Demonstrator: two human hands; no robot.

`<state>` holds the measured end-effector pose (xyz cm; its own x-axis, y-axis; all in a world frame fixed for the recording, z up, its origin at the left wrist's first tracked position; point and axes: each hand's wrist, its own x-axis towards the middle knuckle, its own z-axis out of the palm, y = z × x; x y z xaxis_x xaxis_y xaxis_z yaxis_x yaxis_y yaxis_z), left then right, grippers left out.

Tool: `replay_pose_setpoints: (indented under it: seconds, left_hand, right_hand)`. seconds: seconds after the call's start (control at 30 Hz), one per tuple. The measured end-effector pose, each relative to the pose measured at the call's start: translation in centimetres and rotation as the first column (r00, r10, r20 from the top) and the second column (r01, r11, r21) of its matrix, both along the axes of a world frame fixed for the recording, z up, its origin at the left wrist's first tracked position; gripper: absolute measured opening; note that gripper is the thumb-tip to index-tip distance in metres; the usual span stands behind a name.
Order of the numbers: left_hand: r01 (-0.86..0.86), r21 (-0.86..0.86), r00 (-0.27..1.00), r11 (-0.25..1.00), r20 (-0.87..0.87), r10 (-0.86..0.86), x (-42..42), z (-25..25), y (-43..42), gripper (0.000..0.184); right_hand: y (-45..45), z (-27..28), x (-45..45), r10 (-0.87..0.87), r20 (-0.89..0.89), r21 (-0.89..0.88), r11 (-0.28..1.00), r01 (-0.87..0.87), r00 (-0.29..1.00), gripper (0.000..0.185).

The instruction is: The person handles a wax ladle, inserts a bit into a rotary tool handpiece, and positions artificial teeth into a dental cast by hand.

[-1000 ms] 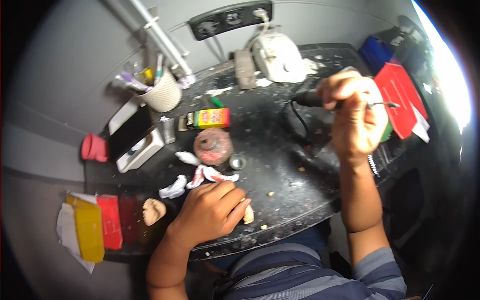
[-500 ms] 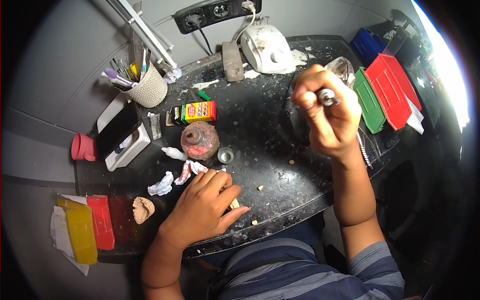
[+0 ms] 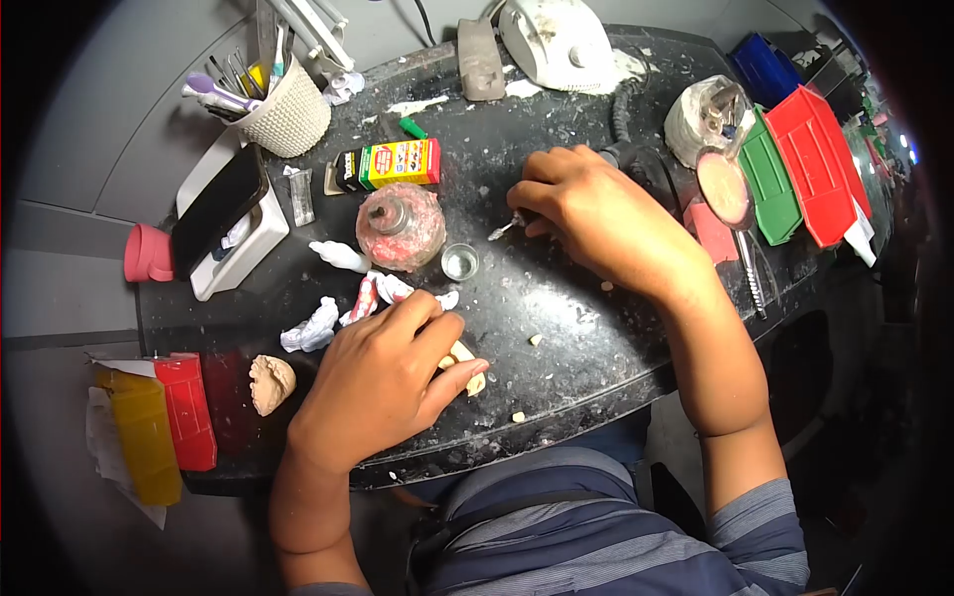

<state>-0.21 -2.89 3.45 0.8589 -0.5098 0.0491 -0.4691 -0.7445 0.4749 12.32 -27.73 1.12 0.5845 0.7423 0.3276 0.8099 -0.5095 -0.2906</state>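
My right hand (image 3: 596, 214) is closed around a dark rotary handpiece (image 3: 618, 156), whose slim metal bit (image 3: 505, 228) points left above the bench. Its cord rises behind the hand. Lower left, my left hand (image 3: 383, 372) rests near the front edge, fingers closed on a pale yellow dental cast piece (image 3: 475, 381); most of it is covered by the fingers. Small yellowish chips (image 3: 536, 340) lie between the hands. Just beyond my left hand are a small glass cup (image 3: 459, 262) and a round, pink-stained glass burner (image 3: 400, 228).
Left: a dental cast (image 3: 270, 384), crumpled paper (image 3: 312, 326), a phone (image 3: 224, 214) in a white holder and a cup of tools (image 3: 288, 109). Back: a white control box (image 3: 556, 45). Right: a jar (image 3: 708, 119), a metal-handled tool (image 3: 750, 273) and red bins (image 3: 815, 164).
My right hand has come down and left from its raised position, bringing the handpiece low over the bench. My left hand stays on the cast piece. The view has shifted slightly.
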Motion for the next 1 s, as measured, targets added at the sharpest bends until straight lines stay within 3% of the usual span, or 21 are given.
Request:
replay_pose_setpoints:
  seconds: [0.1,0.33,0.4,0.43,0.53,0.63,0.9,1.0]
  left_hand:
    - [0.005,-0.004,1.0,1.0,0.013,-0.005,0.1,0.2,0.3,0.034]
    - [0.006,0.055,1.0,0.998,-0.027,-0.004,0.0,0.9,1.1,0.028]
    - [0.016,0.096,0.998,0.995,-0.06,-0.01,0.0,0.9,1.4,0.023]
    - [0.01,0.059,0.999,0.998,-0.036,-0.007,0.0,0.7,1.4,0.021]
    - [0.002,0.078,0.998,0.997,-0.069,0.004,-0.1,0.7,1.6,0.022]
    - [-0.003,0.069,0.996,0.998,-0.09,0.009,0.0,0.8,1.7,0.021]
    - [0.002,0.066,0.988,0.998,-0.157,0.008,0.1,0.8,1.9,0.026]
    - [0.012,0.106,0.983,0.994,-0.184,0.008,0.1,1.0,1.9,0.027]
  right_hand:
    - [-0.3,0.3,0.1,-0.075,-0.032,-0.107,0.992,0.071,0.997,0.023]
    - [0.0,2.1,-1.2,-0.058,0.011,-0.062,0.996,0.058,0.998,0.02]
    - [0.2,3.1,-2.3,0.219,-0.253,0.152,0.971,-0.185,0.942,0.018]
    - [0.3,2.9,-2.6,0.412,-0.338,0.221,0.909,-0.354,0.846,0.021]
    - [1.0,3.2,-5.6,0.534,-0.616,0.136,0.796,-0.589,0.58,0.016]
    - [1.8,2.8,-7.5,0.466,-0.619,-0.065,0.772,-0.633,0.632,0.016]
    - [2.2,3.1,-7.2,0.477,-0.623,-0.108,0.732,-0.673,0.619,0.016]
    - [1.4,4.9,-5.8,0.414,-0.649,0.004,0.841,-0.541,0.638,0.017]
